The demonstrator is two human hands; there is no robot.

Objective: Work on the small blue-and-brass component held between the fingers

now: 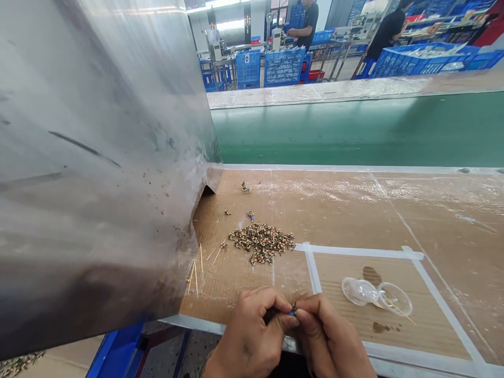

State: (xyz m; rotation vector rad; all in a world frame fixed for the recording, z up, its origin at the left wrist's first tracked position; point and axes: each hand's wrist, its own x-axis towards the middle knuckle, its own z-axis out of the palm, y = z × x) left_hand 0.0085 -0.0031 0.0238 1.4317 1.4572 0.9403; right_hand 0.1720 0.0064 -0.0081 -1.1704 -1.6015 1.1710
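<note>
Blue-and-dark piece: a tiny blue-and-dark piece (pixel 292 311) sat pinched between both hands at the near edge of the bench, too small to tell its exact kind.

Hands: the left hand (pixel 252 331) and right hand (pixel 331 336) were close together, fingers curled, with their fingertips meeting on the piece.

Parts: a loose heap of small brown, cream and red beaded parts (pixel 262 243) lay on the bench, ahead of the hands; two stray blue-marked pieces (pixel 251 215) sat beyond it.

Bench: a tan corrugated cardboard bench top (pixel 413 210) carried everything, with a rectangle of white tape strips (pixel 358 251) marked out on it.

Sticks: thin pale wooden sticks (pixel 195 275) lay scattered beside the heap, near the metal.

Dishes: two transparent plastic domes (pixel 372 296) sat touching inside the tape, right of the hands, with a thin stick resting across one.

Metal: a large scuffed stainless steel panel (pixel 98 173) rose along the left.

Beyond: a green conveyor belt (pixel 338 131) ran behind the bench; farther off, two co-workers (pixel 307 21) stood among blue plastic crates (pixel 283 65).
</note>
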